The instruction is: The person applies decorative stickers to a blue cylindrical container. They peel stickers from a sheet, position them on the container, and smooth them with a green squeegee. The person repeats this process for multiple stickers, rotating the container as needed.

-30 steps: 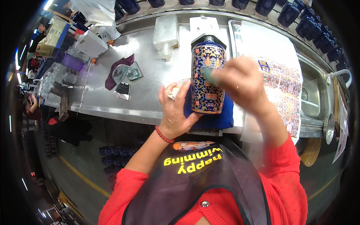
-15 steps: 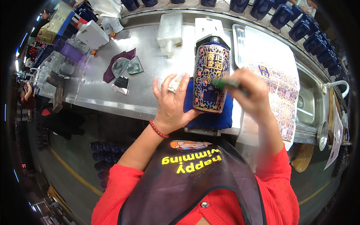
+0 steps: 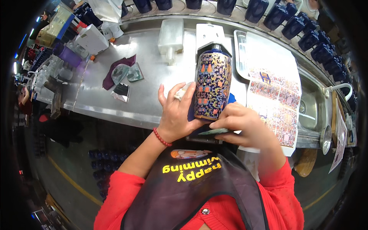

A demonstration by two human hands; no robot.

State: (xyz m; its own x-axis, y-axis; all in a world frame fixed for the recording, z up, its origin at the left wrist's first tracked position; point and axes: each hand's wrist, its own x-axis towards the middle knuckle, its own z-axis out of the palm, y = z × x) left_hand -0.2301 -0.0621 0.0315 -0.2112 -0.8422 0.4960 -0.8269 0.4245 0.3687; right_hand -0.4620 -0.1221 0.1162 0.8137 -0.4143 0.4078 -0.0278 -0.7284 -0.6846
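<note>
A tall dark blue tumbler (image 3: 213, 85) with a coloured floral pattern stands upright over a blue cloth at the steel bench's near edge. My left hand (image 3: 176, 111) is pressed against its left side, with a small white wad between fingers and tumbler. My right hand (image 3: 240, 124) is at the tumbler's foot, pinching a flat greenish scraper-like tool (image 3: 213, 132) against the bottom rim.
A printed sheet of patterned decals (image 3: 276, 102) lies on a white tray to the right. A sink (image 3: 311, 111) is beyond it. Rows of dark blue tumblers (image 3: 295, 23) line the back. A white plastic container (image 3: 170, 35), maroon cloth (image 3: 115, 69) and boxes lie left.
My right hand has dropped from the tumbler's upper side to its base with the tool. My left hand has shifted lower along the tumbler's side.
</note>
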